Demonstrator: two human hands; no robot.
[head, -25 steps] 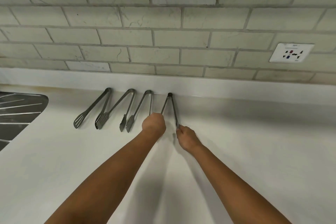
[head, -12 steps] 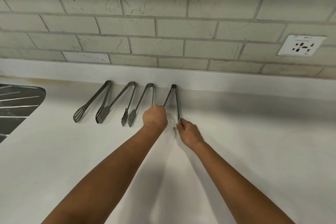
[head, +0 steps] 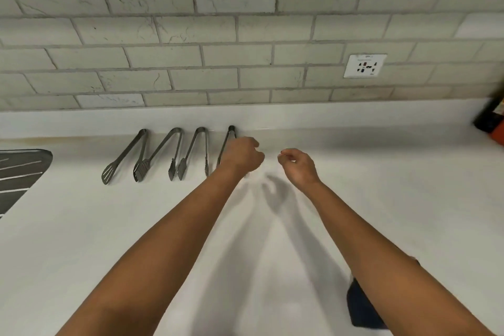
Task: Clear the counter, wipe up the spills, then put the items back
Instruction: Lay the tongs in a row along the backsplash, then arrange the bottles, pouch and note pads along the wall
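Note:
Four metal tongs lie side by side on the white counter (head: 381, 199), hinges against the backsplash: slotted tongs (head: 124, 157) at the left, then a second pair (head: 161, 154), a third pair (head: 192, 154) and the rightmost tongs (head: 226, 144). My left hand (head: 241, 155) hovers over the rightmost tongs with its fingers curled in, hiding their right arm; the left arm's tip shows beside my wrist. My right hand (head: 297, 163) is off to the right of the tongs, above bare counter, with loosely curved fingers and nothing in it.
The ribbed steel sink drainer (head: 21, 172) lies at the left edge. A wall socket (head: 365, 65) sits in the tiled backsplash. A dark bottle (head: 489, 114) and something orange (head: 499, 135) stand at the far right. A dark object (head: 360, 305) lies under my right forearm.
My right hand has let go of the rightmost tongs' tip and drawn away to the right. My left hand shifted right across those tongs. The view has panned right, revealing the bottle.

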